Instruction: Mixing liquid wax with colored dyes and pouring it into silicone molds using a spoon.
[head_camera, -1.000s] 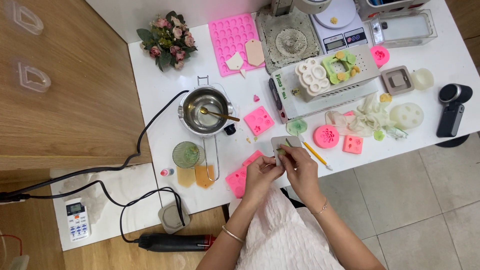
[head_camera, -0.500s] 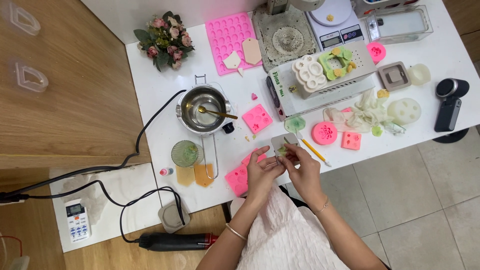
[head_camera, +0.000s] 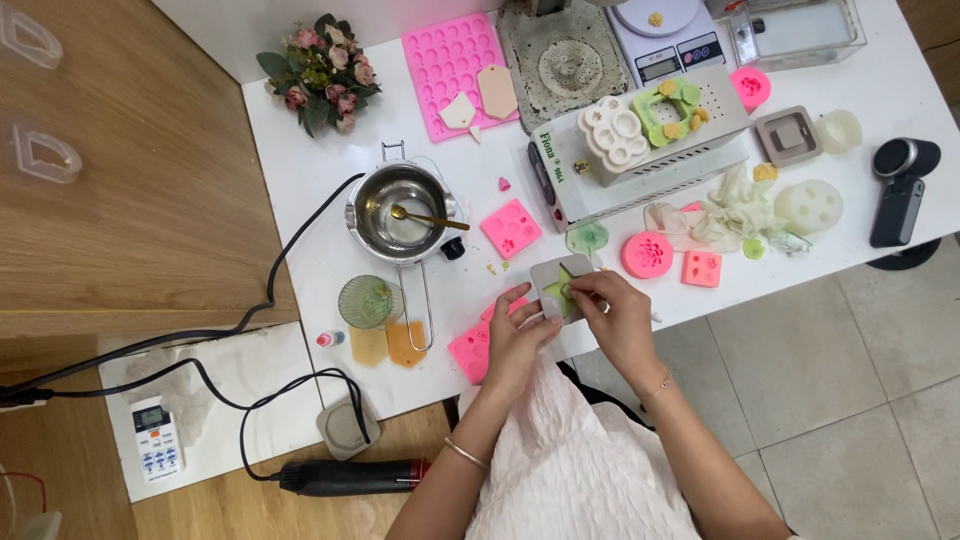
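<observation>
I hold a small grey square mould (head_camera: 553, 275) over the front edge of the white table (head_camera: 320, 210). My left hand (head_camera: 515, 338) grips the mould from below. My right hand (head_camera: 612, 312) pinches a pale green leaf-shaped piece (head_camera: 560, 290) that sits in the mould. A pink silicone mould (head_camera: 470, 352) lies on the table just left of my left hand. A yellow-handled tool (head_camera: 600, 268) lies partly hidden behind my right hand.
A steel pot with a spoon (head_camera: 402, 215) stands on a hotplate left of centre, beside a green glass (head_camera: 370, 300). More pink moulds (head_camera: 512, 228), a white box (head_camera: 640, 150), scales (head_camera: 668, 35), a flower bunch (head_camera: 320, 68) and a black device (head_camera: 900, 190) crowd the table. A heat gun (head_camera: 345, 476) lies on the floor.
The green piece has come further up out of the grey mould between my fingers. Both hands have shifted slightly up and to the left in view.
</observation>
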